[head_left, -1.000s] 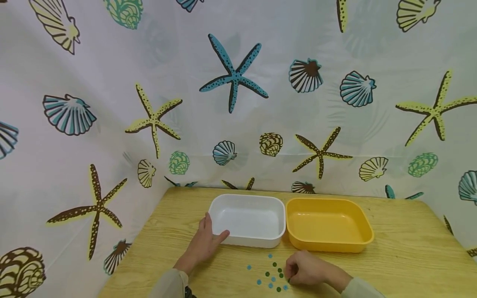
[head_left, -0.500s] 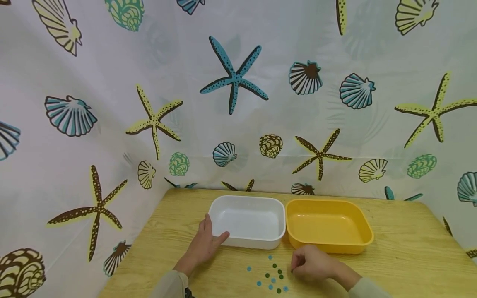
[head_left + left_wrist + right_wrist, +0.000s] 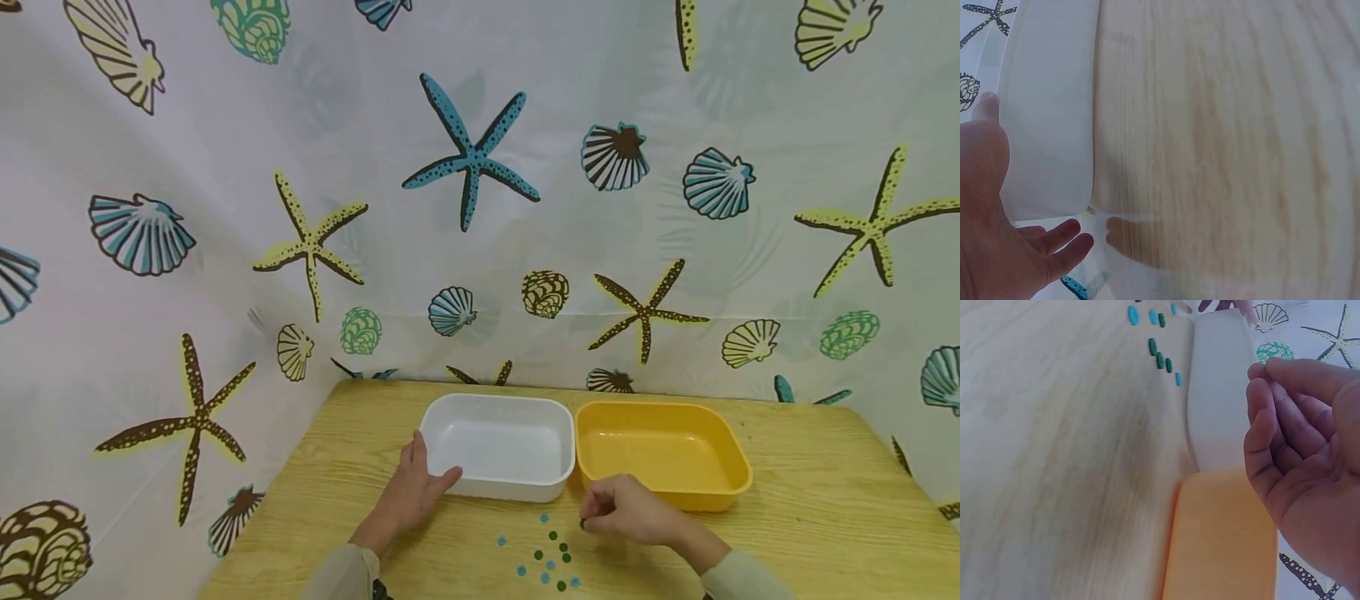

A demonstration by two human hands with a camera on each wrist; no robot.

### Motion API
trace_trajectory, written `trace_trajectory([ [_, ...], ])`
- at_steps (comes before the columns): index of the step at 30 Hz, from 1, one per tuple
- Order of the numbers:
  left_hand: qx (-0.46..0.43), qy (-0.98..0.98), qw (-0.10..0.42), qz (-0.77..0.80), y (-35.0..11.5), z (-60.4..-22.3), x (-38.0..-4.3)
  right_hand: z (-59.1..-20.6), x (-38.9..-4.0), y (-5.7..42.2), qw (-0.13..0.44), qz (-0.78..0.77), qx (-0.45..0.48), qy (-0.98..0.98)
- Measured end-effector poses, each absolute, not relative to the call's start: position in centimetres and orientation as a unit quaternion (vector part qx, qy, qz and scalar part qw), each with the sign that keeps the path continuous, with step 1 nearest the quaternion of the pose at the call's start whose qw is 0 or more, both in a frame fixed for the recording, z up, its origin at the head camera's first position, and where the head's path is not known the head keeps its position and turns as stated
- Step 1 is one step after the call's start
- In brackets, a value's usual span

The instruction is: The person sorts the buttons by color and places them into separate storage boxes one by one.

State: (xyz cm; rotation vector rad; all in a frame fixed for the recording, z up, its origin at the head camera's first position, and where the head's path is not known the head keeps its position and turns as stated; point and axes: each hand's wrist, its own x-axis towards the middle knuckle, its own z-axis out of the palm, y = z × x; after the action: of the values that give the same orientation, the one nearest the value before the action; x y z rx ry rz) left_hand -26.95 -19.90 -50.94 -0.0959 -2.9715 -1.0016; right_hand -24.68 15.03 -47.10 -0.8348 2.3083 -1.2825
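My left hand rests at the near left corner of a white tray, thumb on the front rim and fingers spread along its left side. In the left wrist view the fingers look loosely bent beside the tray's end. Thumb and forefinger of my right hand pinch a small dark green disc just in front of the yellow tray. From the right wrist that disc is hidden behind the fingertips. Several light blue discs and green discs lie loose on the table, left of the right hand.
Side by side, the two trays stand on a wood-grain table, the white one at left. Behind and to the sides hangs a white curtain printed with starfish and shells.
My right hand has lifted from beside the loose discs with the green disc between its fingertips, moving right and then toward the yellow tray. The left hand stays at the white tray.
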Motion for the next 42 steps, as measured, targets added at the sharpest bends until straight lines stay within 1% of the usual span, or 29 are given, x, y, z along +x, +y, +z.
trace_trajectory([
  [12,-0.033,-0.945,0.003,-0.327,-19.9,-50.9,-26.8,-46.0,-25.9,14.2,0.157,-0.476,-0.276,0.820],
  [22,-0.033,-0.945,-0.001,-0.325,-19.9,-50.9,-26.9,-45.6,-26.7,13.0,0.126,-0.447,-0.248,0.850],
  [28,-0.035,-0.946,-0.002,-0.322,-19.9,-50.8,-26.8,-45.4,-27.3,12.5,0.111,-0.436,-0.245,0.859],
  [35,-0.028,-0.945,-0.001,-0.325,-19.9,-50.7,-26.8,-45.1,-28.0,11.9,0.082,-0.409,-0.263,0.870],
  [42,-0.030,-0.947,0.001,-0.321,-19.9,-50.8,-26.9,-44.9,-28.5,11.4,0.078,-0.391,-0.261,0.879],
])
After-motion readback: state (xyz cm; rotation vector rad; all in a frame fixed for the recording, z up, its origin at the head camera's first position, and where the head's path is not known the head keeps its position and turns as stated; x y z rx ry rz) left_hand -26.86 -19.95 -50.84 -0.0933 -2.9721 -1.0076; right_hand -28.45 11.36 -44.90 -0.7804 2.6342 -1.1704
